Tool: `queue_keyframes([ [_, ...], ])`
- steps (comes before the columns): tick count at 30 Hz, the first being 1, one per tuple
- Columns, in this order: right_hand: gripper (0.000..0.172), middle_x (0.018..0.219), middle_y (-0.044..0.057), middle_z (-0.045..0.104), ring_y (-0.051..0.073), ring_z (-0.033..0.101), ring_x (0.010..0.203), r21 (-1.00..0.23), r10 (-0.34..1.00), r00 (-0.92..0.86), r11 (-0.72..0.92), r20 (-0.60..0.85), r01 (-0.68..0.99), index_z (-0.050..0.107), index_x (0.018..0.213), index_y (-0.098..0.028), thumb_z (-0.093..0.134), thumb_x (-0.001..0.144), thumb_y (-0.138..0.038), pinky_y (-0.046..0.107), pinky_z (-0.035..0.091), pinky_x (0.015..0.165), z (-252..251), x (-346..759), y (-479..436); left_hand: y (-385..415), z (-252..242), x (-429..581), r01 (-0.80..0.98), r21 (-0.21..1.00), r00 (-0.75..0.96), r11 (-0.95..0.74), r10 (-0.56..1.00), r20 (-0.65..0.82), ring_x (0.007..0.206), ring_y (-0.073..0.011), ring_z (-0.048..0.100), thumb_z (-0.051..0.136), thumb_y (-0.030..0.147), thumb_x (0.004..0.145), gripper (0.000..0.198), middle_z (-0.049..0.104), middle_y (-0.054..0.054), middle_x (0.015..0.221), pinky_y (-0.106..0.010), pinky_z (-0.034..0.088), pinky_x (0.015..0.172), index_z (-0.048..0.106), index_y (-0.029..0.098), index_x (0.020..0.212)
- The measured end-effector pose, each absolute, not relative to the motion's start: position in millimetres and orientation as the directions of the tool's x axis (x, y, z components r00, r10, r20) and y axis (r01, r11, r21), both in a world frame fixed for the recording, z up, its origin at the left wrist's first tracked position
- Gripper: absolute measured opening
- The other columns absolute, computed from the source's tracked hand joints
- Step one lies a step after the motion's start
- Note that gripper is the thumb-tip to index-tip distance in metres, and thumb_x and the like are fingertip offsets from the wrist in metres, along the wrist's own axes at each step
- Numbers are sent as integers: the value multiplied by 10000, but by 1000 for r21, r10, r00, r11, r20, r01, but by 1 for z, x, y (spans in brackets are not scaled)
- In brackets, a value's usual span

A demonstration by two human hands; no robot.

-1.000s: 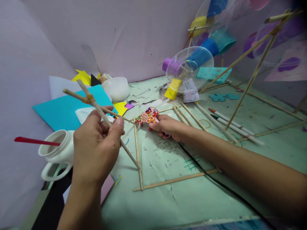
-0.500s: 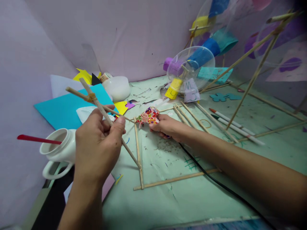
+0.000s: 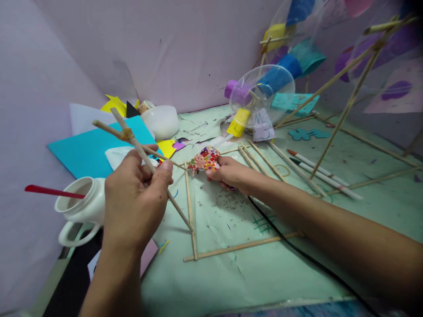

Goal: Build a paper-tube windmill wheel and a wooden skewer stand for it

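Note:
My left hand [image 3: 140,193] is closed around two crossed wooden sticks [image 3: 180,210], joined near their upper ends. Their lower ends meet the left side of a rectangular stick frame [image 3: 231,252] lying on the table. In my right hand [image 3: 228,174] is a glue gun [image 3: 205,158] covered in a floral pattern, with a black cord [image 3: 297,250] trailing toward me. Its tip points left, at the far left corner of the frame, where one crossed stick ends. Whether the tip touches the wood I cannot tell. My fingers hide the gun's handle and trigger.
A white mug [image 3: 84,202] with a red stick in it stands at left, by blue paper [image 3: 89,145]. Loose sticks [image 3: 266,160] and two markers [image 3: 325,174] lie at right. Behind them rises a stick structure [image 3: 346,110] with a clear plastic disc [image 3: 262,96] and coloured paper cups.
Almost nothing differs. The view has shifted very slightly; both hands, the crossed sticks and the glue gun keep their places.

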State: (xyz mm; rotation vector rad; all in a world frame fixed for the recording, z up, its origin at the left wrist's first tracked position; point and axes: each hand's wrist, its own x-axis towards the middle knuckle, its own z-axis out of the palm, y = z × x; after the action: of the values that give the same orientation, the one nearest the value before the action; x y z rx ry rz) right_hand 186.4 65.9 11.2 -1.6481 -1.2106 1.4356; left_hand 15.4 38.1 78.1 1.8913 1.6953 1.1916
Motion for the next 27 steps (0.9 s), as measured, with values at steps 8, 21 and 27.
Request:
queue_keyframes([
  [8,100,474,-64,389,74,303,366,-910,925,-47,-361,-378,202,535,801,-178,592,739,-231,208,219,333,9,181,70,38,79,16,655,723,-64,-218,938,340,477,-114,551,631,355,737,347,628,27,625,-230,442,467,620,205,1050],
  [21,92,531,-37,454,70,323,387,-903,926,-48,-351,-373,249,507,738,-169,573,741,-232,208,228,345,7,186,68,38,76,16,645,729,-62,-228,936,347,530,-132,573,630,390,742,337,618,28,624,-243,464,485,620,230,1039],
  [27,52,444,-63,393,74,327,373,-903,922,-71,-353,-380,246,548,743,-167,575,735,-210,201,240,352,15,184,61,40,76,16,649,722,-65,-238,929,364,472,-109,553,636,386,728,327,605,53,598,-226,453,456,625,228,1014],
])
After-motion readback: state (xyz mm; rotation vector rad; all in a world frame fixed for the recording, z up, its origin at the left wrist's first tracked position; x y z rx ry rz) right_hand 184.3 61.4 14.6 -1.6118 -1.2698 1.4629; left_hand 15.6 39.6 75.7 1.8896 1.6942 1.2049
